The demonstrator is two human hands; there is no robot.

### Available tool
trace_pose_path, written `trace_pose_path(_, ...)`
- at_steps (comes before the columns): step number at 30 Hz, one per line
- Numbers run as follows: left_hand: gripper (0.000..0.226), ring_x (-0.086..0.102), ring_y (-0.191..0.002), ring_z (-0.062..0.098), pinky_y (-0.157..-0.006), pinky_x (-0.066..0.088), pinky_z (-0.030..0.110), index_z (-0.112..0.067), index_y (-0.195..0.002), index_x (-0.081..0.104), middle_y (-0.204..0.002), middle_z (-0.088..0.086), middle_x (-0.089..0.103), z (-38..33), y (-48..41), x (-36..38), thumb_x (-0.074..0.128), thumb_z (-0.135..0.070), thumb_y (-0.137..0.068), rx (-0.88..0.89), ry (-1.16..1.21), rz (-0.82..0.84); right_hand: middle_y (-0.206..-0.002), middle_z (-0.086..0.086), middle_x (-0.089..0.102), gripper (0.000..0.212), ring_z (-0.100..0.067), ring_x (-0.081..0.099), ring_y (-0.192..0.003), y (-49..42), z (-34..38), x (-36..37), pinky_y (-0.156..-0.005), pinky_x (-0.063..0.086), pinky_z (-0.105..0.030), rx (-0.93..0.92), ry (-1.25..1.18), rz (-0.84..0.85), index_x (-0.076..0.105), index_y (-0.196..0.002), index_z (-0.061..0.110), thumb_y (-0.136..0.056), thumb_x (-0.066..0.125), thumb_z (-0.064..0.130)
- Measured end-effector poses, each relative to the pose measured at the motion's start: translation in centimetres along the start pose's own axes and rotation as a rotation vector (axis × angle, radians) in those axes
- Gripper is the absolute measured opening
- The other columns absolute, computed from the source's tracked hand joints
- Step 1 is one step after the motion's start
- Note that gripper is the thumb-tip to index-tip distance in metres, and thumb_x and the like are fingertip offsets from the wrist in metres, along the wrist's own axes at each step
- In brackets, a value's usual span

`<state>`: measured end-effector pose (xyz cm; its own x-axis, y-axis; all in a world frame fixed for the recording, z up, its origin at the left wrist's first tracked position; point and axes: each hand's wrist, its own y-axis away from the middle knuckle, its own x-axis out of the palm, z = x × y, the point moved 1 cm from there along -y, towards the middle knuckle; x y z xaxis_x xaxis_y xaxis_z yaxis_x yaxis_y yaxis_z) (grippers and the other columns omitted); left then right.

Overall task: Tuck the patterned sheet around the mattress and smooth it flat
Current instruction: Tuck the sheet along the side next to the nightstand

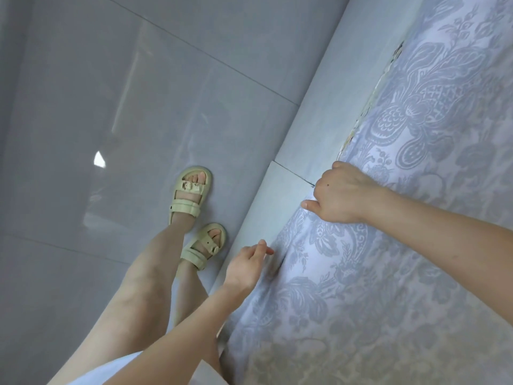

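Tucking underway, centre frame: right grip [341, 193] clutches the patterned sheet [388, 273] by the bed frame [313, 129]; left grip [247, 263] hovers released. Next, probably push fabric down.

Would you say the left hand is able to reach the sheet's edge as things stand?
Probably yes: the left hand is right beside the patterned sheet with nothing between, and the right hand grips its edge farther along, clear of it.

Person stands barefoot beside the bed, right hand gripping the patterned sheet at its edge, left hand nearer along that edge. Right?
Not barefoot: the head view shows pale sandals on both feet. The rest stands: the right hand grips the patterned sheet at its edge, with the left hand nearer along that edge.
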<state>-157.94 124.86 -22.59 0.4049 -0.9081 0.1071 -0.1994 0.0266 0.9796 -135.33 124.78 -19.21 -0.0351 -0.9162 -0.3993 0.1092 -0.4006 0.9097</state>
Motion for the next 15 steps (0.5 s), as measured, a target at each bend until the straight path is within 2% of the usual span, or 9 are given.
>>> trace_pose_path(3,0.044,0.054,-0.108,0.011,-0.098,0.037,0.025,-0.031,-0.098,0.071,-0.113,-0.008,0.06,1.5,0.6,0.6,0.029,-0.044,-0.099,0.048,0.036,0.02,-0.128,-0.006,0.057,0.06,-0.022,0.048,-0.122,-0.4,1.1,0.0,-0.108,0.02,-0.035,0.033,0.049,0.156,0.059,-0.118,0.013,-0.1,0.013,0.048)
trace_pose_path(5,0.044,0.058,-0.097,0.008,-0.097,0.043,0.024,-0.031,-0.098,0.073,-0.102,-0.012,0.064,1.8,1.0,1.8,0.031,-0.045,-0.099,0.079,0.146,0.104,-0.133,-0.005,0.054,0.061,-0.022,0.044,-0.126,-0.6,1.9,0.5,-0.11,0.016,-0.036,0.069,0.09,0.218,0.055,-0.125,0.014,-0.1,0.011,0.049)
trace_pose_path(7,0.042,0.059,-0.104,0.007,-0.103,0.041,0.027,-0.033,-0.103,0.071,-0.109,-0.012,0.066,1.7,0.9,2.9,0.033,-0.05,-0.096,0.123,0.232,0.149,-0.134,-0.007,0.053,0.063,-0.022,0.043,-0.128,-0.5,2.2,0.4,-0.111,0.016,-0.037,0.097,0.103,0.233,0.054,-0.126,0.014,-0.099,0.01,0.05)
trace_pose_path(10,0.047,0.053,-0.119,0.006,-0.111,0.033,0.032,-0.038,-0.11,0.066,-0.123,-0.017,0.061,0.9,-0.2,4.3,0.035,-0.063,-0.086,0.169,0.269,0.19,-0.133,-0.009,0.054,0.067,-0.025,0.045,-0.126,-0.2,1.6,0.2,-0.107,0.023,-0.036,0.112,0.065,0.24,0.055,-0.125,0.013,-0.098,0.009,0.054)
trace_pose_path(12,0.05,0.053,-0.12,0.007,-0.11,0.033,0.031,-0.041,-0.111,0.064,-0.124,-0.017,0.06,0.1,-0.6,5.4,0.035,-0.071,-0.082,0.141,0.248,0.269,-0.134,-0.01,0.053,0.07,-0.026,0.044,-0.127,-0.1,1.0,0.2,-0.107,0.027,-0.036,0.126,0.043,0.247,0.055,-0.125,0.015,-0.096,0.009,0.058)
trace_pose_path(15,0.065,0.057,-0.116,0.011,-0.107,0.038,0.036,-0.048,-0.123,0.054,-0.125,-0.013,0.062,-1.0,-1.2,6.9,0.03,-0.084,-0.074,0.057,0.276,0.457,-0.133,-0.008,0.054,0.07,-0.026,0.045,-0.126,0.1,0.9,0.3,-0.104,0.029,-0.035,0.139,0.031,0.25,0.057,-0.123,0.019,-0.095,0.008,0.06)
